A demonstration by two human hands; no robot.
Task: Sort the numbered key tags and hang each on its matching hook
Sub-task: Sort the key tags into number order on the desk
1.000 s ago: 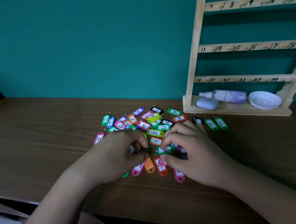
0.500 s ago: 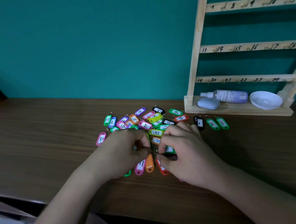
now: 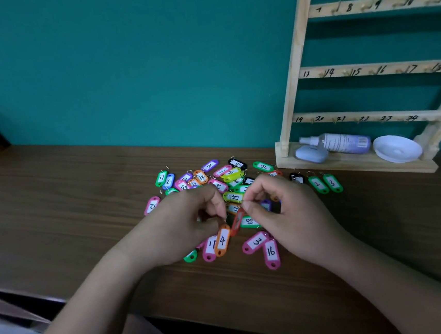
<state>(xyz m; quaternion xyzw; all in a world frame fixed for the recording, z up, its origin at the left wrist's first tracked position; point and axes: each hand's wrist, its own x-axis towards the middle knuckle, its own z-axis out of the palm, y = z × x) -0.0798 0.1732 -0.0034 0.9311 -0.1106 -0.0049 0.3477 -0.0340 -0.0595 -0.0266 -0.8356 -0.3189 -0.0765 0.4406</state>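
Both near the table edge, left hand pinches orange tag, right hand red tag.

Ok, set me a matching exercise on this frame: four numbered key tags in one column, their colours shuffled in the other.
Tags:
1. tag 4
2. tag 16
3. tag 18
4. tag 15

Colours:
a. green
b. orange
c. lime-yellow
d. pink

Pairs: 1-b, 2-d, 3-a, 4-c.
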